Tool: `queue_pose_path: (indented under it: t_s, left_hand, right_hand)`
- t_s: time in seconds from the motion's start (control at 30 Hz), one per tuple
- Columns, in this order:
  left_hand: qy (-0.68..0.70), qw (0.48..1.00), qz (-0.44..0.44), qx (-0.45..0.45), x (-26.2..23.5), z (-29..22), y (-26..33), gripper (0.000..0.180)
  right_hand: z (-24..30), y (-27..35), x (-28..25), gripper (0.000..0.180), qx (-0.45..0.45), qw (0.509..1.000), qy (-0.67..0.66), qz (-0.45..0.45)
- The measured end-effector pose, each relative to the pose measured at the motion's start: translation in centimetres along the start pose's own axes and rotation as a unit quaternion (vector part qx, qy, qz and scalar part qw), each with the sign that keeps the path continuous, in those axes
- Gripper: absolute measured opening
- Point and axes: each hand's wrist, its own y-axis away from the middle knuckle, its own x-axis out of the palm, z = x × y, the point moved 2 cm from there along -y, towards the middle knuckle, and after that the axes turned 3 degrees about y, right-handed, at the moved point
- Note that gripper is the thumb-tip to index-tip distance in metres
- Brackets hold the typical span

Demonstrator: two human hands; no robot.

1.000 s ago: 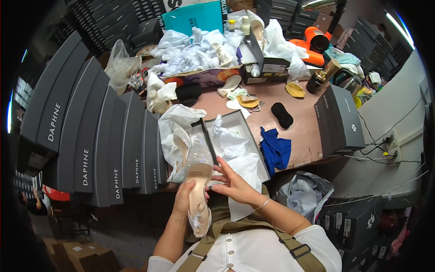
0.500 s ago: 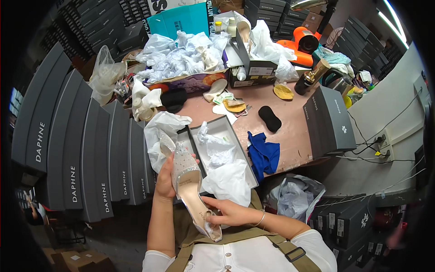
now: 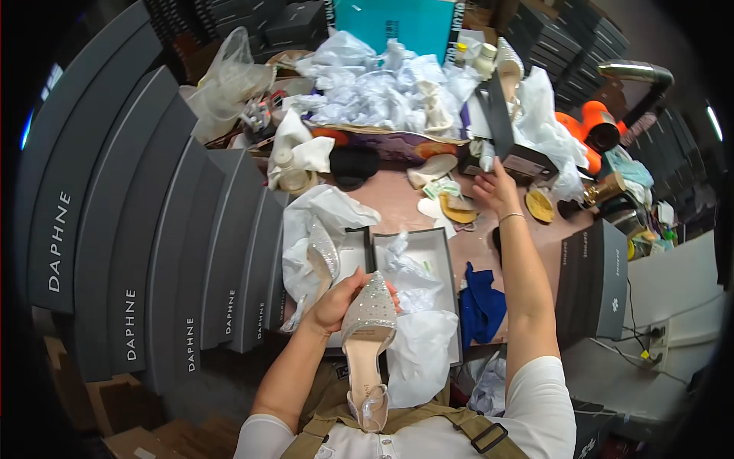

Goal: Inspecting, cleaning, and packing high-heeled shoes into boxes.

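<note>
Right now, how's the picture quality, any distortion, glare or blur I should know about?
Head view: strong fisheye bend, the grey shoe boxes curve toward a black rim; the sparkly shoe in the left hand is sharp; white tissue paper looks washed out; a bright light streak glares at the right edge.

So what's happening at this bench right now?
A person stands at a cluttered worktable. The left hand holds a glittery pointed shoe by its toe, heel strap toward the body, over an open shoe box lined with white tissue paper. A matching second shoe lies beside the box. The right hand reaches out across the table toward the insoles and a dark box. Grey shoe boxes are stacked to the left.
</note>
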Motion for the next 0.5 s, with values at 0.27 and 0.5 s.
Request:
queue_pose_path:
  t_s: [0.27,0.5]
  left_hand:
    - [-0.016,0.999,-0.026,0.035,-0.2,-0.1,0.2,0.05]
    - [0.021,0.997,0.002,0.079,0.7,0.5,0.9,0.044]
  right_hand:
    - [-0.2,-0.6,0.6,0.032,0.013,0.989,-0.148,-0.009]
    - [-3.6,18.5,3.2,0.049,-0.045,0.94,-0.211,0.265]
